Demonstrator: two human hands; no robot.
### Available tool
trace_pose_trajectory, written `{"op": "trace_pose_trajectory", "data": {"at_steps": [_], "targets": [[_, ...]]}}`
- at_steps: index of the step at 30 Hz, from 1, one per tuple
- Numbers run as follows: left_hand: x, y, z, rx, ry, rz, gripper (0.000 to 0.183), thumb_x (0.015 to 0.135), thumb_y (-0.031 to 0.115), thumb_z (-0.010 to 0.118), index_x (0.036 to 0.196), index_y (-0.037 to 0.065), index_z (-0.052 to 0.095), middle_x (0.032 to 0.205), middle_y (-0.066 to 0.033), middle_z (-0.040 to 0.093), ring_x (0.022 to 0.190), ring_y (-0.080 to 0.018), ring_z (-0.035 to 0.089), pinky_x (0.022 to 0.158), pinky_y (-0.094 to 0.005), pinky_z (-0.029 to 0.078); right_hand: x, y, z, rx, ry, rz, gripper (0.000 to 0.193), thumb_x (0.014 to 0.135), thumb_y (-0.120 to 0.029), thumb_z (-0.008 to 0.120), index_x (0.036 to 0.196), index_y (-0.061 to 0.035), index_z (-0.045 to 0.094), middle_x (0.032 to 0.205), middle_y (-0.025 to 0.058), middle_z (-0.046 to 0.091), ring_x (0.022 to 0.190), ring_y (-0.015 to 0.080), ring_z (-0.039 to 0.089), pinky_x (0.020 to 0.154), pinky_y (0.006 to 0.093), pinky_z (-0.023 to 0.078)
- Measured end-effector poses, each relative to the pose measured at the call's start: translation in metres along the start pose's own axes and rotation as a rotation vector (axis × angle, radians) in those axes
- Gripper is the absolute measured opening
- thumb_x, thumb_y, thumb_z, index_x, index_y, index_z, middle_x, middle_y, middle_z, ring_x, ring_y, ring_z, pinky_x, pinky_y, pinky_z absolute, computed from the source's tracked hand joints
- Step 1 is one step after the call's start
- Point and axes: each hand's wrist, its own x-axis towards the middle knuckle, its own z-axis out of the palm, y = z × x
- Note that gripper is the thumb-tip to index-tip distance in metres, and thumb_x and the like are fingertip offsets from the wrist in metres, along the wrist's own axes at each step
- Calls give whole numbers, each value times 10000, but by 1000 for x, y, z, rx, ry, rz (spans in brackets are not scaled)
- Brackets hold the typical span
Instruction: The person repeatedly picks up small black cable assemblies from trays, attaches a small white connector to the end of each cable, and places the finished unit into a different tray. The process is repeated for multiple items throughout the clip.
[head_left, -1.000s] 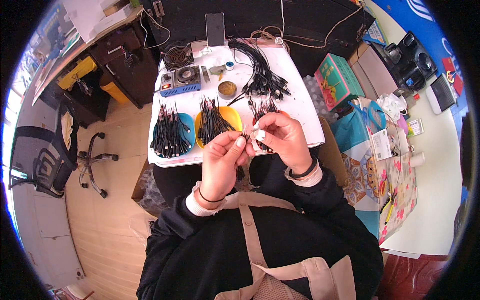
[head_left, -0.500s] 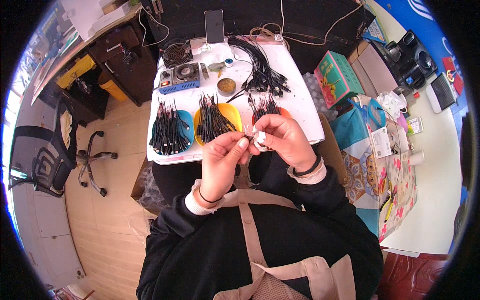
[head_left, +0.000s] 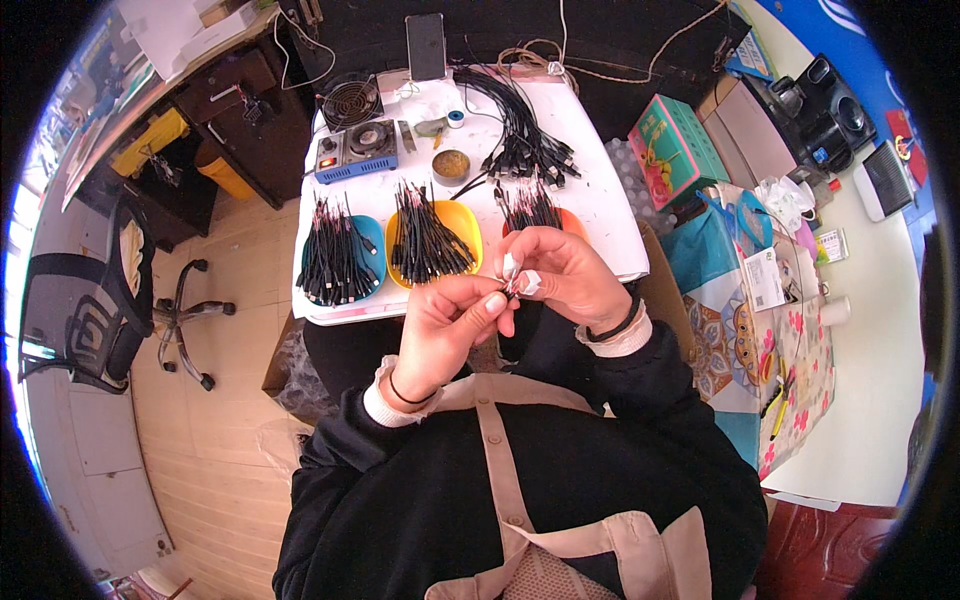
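Close together in front of my body, at the near edge of the white table, both hands pinch thin wire ends. My left hand has thumb and forefinger closed on the wires. My right hand, with white wrapping on its thumb and forefinger, grips them from the other side. The rest of the piece is hidden by fingers. Just beyond stand a blue tray, a yellow tray and an orange tray, each holding short black cables with bare wire ends upward.
Farther back are a blue-sided device with a lit red switch, a fan, a round tin, a spool, long black cables and a phone. A green-pink box stands right; an office chair left.
My fingertips have shifted slightly to the right and down with the wires. The right thumb and forefinger have closed in on the wire ends.
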Motion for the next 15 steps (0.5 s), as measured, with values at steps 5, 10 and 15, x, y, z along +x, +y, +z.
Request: {"op": "trace_pose_trajectory", "data": {"at_steps": [5,10,15], "targets": [[-4,-3,4,113,43,98,145,948,77,571,1002,-24,659,731,-13,644,551,-3,398,491,-161,289,-3,3,8,109,22,43,143,923,-107,606,1032,-39,543,1059,60,527,940,145,580,774,267,512],[-5,-2,2,103,30,58,148,949,77,569,1009,-24,660,733,-14,646,558,-2,405,494,-161,297,-2,4,9,-47,14,-64,156,935,-116,588,1054,-37,528,1051,58,527,931,144,582,756,262,522],[-2,-5,1,30,64,75,149,950,65,561,1012,-29,659,740,-32,651,551,-21,417,496,-165,320,-4,17,15,127,131,-22,162,942,-125,586,1059,-27,531,1026,46,555,823,124,591,721,249,499]]}}
